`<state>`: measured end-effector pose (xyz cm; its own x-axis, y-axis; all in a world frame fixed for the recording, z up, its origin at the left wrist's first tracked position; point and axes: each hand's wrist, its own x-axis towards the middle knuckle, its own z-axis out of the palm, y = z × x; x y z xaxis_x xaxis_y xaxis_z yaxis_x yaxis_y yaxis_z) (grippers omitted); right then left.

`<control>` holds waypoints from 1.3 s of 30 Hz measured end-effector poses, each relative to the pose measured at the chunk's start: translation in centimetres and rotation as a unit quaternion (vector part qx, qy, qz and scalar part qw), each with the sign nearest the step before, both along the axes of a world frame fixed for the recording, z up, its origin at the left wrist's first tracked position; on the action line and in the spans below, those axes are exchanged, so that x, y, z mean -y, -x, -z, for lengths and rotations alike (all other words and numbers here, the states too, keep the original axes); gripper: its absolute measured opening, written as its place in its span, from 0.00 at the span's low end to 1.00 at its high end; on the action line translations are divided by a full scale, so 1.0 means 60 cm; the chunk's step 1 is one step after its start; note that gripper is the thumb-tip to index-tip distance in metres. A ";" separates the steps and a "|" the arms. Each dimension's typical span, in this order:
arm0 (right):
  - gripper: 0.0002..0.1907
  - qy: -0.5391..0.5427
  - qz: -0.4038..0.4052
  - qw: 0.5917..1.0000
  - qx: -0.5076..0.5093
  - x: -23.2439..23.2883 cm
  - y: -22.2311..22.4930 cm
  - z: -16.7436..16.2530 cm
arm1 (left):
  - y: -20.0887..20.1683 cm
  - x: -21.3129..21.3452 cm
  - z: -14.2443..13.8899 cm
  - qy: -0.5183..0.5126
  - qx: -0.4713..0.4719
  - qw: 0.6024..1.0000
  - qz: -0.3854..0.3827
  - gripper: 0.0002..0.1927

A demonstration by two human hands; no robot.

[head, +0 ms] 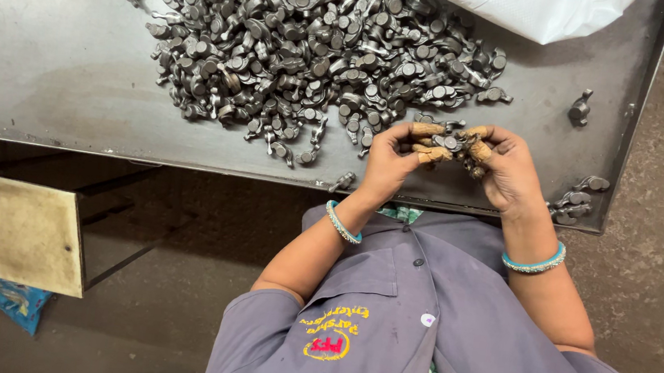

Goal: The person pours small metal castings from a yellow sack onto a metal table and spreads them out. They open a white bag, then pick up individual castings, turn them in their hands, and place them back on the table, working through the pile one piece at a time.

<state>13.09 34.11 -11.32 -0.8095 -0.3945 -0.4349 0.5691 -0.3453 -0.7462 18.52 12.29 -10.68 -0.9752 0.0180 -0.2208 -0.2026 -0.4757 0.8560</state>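
Observation:
Over the near edge of a grey metal table point(48, 74), my left hand point(390, 161) and my right hand point(505, 170) meet, both closed on a small dark metal part point(450, 143). Tan wraps cover several of my fingertips. A large heap of the same grey forged parts point(314, 45) lies just beyond my hands. I wear a turquoise bangle on each wrist and a grey work shirt.
A white plastic bag point(532, 6) rests at the table's far right. Loose parts lie at the right edge point(580, 110) and the near right corner point(577, 202). A tan board point(19, 232) stands below the table on the left, with wrappers on the floor.

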 end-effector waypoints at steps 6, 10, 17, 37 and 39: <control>0.10 -0.069 -0.089 0.993 -0.031 -0.008 -0.001 -0.006 | -0.015 0.005 -0.021 0.243 -0.023 0.969 0.037 0.16; 0.08 -0.189 -0.216 0.954 -0.082 -0.018 0.037 -0.048 | -0.024 0.016 -0.044 0.407 -0.122 0.905 0.032 0.18; 0.17 -0.098 -0.008 0.963 -0.251 0.044 0.079 -0.110 | -0.020 0.026 -0.066 0.466 -0.112 0.877 -0.032 0.19; 0.14 -0.336 0.021 0.879 -0.338 0.000 0.001 -0.057 | -0.001 -0.007 -0.052 0.337 -0.027 0.941 -0.008 0.22; 0.14 -0.240 0.009 0.934 -0.265 -0.003 -0.002 -0.049 | 0.003 -0.007 -0.046 0.387 -0.122 0.913 -0.036 0.27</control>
<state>13.19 34.31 -8.41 -0.9659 -0.2410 -0.0944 0.0731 0.0959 -0.9927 18.33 12.74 -7.93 -0.9895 -0.1177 0.0838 0.0469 0.2872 0.9567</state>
